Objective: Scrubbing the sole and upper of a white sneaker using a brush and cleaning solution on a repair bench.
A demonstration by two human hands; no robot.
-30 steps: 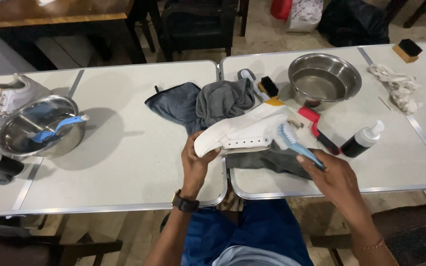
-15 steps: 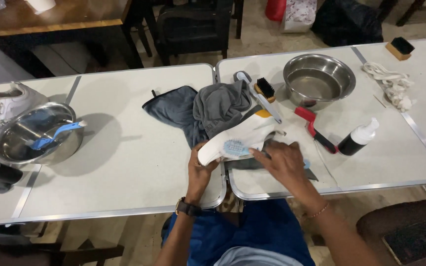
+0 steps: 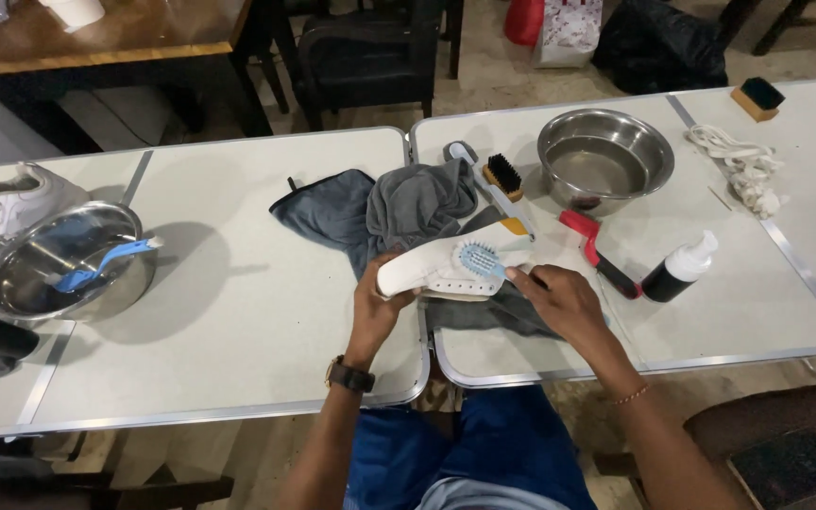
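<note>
My left hand (image 3: 377,304) grips a white shoe (image 3: 436,272) by its left end, holding it on its side over a grey cloth (image 3: 399,210). My right hand (image 3: 567,304) holds a blue brush (image 3: 481,260), with its round bristle head pressed against the shoe's side. Both hands work above the seam between two white folding tables (image 3: 238,312).
A steel bowl (image 3: 604,156) stands behind the shoe, with a wooden black-bristle brush (image 3: 502,177), a red-handled brush (image 3: 597,247) and a dark pump bottle (image 3: 677,269) around it. White laces (image 3: 743,170) lie far right. At left, a second bowl (image 3: 68,264) holds a blue brush beside another white shoe (image 3: 11,203).
My right hand has come in from the right and brought the blue brush down onto the shoe's side. The left hand has kept its hold on the shoe.
</note>
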